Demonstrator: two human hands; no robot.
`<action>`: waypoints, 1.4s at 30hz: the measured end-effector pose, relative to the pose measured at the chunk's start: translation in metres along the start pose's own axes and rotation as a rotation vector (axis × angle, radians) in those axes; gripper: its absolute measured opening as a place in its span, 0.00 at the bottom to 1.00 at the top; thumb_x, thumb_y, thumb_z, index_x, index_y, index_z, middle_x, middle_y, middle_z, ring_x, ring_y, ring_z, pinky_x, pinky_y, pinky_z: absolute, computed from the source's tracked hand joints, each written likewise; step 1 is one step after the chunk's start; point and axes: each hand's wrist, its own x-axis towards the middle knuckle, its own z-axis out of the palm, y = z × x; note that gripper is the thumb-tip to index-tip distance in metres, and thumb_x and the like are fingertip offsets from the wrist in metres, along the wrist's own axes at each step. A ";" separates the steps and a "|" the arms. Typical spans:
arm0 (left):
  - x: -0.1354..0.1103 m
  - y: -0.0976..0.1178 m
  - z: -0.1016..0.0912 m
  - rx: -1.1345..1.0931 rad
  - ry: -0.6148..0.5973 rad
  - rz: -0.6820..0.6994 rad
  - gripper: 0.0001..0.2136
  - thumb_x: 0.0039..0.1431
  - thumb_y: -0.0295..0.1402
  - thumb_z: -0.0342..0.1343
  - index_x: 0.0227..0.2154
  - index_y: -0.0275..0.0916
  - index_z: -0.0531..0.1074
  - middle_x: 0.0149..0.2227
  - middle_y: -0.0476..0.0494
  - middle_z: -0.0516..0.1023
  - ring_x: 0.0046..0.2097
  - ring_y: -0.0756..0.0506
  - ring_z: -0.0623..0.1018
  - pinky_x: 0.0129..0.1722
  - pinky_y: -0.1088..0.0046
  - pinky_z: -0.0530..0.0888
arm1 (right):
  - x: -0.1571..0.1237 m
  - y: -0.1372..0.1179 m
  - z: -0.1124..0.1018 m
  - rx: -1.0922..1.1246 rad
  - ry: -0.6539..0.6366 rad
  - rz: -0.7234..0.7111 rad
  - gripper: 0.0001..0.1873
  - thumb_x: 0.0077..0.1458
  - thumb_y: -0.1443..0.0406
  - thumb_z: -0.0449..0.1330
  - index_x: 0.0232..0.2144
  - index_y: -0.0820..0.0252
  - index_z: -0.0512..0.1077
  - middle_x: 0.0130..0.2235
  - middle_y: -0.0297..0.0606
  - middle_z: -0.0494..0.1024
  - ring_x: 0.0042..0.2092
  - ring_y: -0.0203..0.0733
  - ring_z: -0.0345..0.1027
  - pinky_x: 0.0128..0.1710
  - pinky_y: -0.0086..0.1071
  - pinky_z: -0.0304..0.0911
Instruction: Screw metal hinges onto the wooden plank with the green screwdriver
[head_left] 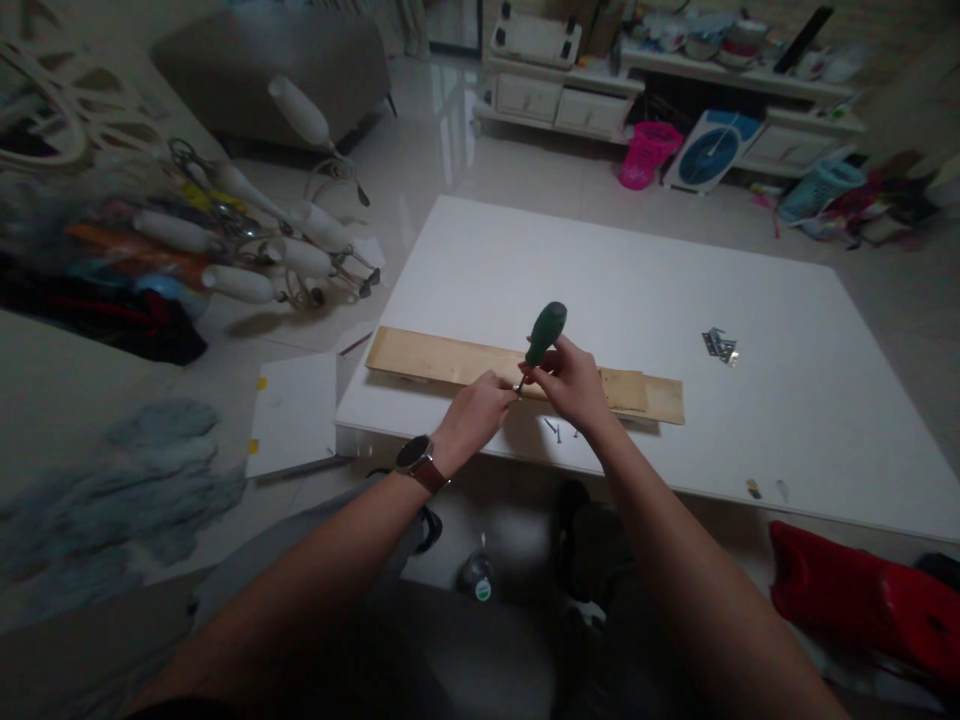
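A long wooden plank point(435, 357) lies across the near part of a white table point(637, 290). My right hand point(574, 383) grips a screwdriver with a green handle point(545, 332), its shaft tilted down and to the left, over the plank. My left hand point(480, 403), a watch on its wrist, is pinched at the screwdriver's tip; what it pinches is too small to see. A few loose screws point(559, 430) lie on the table just in front of the plank, beside my right wrist.
Small metal hinges point(721, 346) sit on the table to the right. A chandelier with white arms point(255, 240) lies on the floor at left. A white board point(296, 412) rests by the table's left corner. A red object point(862, 600) is at lower right. A bottle point(478, 577) stands below.
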 end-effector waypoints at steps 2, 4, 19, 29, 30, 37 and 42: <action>0.000 0.001 -0.001 -0.005 -0.017 -0.028 0.13 0.68 0.22 0.53 0.44 0.38 0.83 0.50 0.39 0.83 0.55 0.40 0.78 0.57 0.63 0.79 | -0.001 0.000 0.002 -0.091 0.031 -0.041 0.16 0.54 0.57 0.70 0.42 0.56 0.76 0.28 0.33 0.80 0.29 0.41 0.75 0.31 0.34 0.67; 0.000 0.001 -0.001 -0.007 -0.027 -0.052 0.14 0.68 0.21 0.53 0.46 0.37 0.83 0.50 0.39 0.83 0.55 0.40 0.79 0.57 0.63 0.78 | -0.001 0.002 0.005 -0.137 0.036 -0.065 0.14 0.54 0.56 0.71 0.38 0.57 0.76 0.26 0.32 0.78 0.28 0.40 0.71 0.30 0.33 0.65; 0.000 0.002 -0.003 0.022 -0.031 -0.003 0.12 0.69 0.22 0.54 0.45 0.37 0.83 0.48 0.37 0.84 0.55 0.40 0.78 0.56 0.63 0.79 | -0.001 0.001 -0.001 0.092 -0.076 -0.011 0.20 0.58 0.59 0.63 0.51 0.59 0.74 0.40 0.43 0.85 0.34 0.45 0.82 0.33 0.36 0.74; 0.000 0.001 -0.002 0.011 -0.036 -0.034 0.14 0.69 0.22 0.53 0.48 0.37 0.83 0.49 0.37 0.83 0.55 0.40 0.78 0.56 0.64 0.79 | -0.001 0.002 0.004 -0.193 0.051 -0.085 0.07 0.54 0.63 0.69 0.36 0.58 0.78 0.26 0.34 0.79 0.28 0.40 0.72 0.31 0.34 0.65; 0.000 0.001 -0.001 0.006 -0.034 -0.041 0.15 0.69 0.22 0.52 0.48 0.36 0.83 0.50 0.37 0.83 0.55 0.40 0.78 0.56 0.64 0.79 | -0.001 0.002 0.005 -0.194 0.042 -0.086 0.07 0.54 0.63 0.69 0.35 0.59 0.78 0.27 0.35 0.79 0.28 0.40 0.71 0.31 0.34 0.65; 0.000 0.001 -0.001 0.024 -0.042 -0.038 0.15 0.70 0.22 0.51 0.49 0.37 0.83 0.49 0.37 0.83 0.56 0.40 0.78 0.57 0.64 0.78 | -0.002 0.001 0.002 -0.094 -0.024 -0.067 0.10 0.57 0.63 0.64 0.40 0.60 0.80 0.34 0.40 0.85 0.31 0.42 0.78 0.32 0.34 0.70; 0.000 0.001 -0.001 0.032 -0.048 -0.030 0.14 0.71 0.24 0.52 0.49 0.36 0.83 0.50 0.37 0.83 0.56 0.39 0.77 0.57 0.63 0.78 | -0.003 0.001 -0.003 -0.005 -0.079 -0.050 0.15 0.58 0.60 0.64 0.45 0.61 0.79 0.36 0.42 0.86 0.34 0.45 0.81 0.34 0.36 0.73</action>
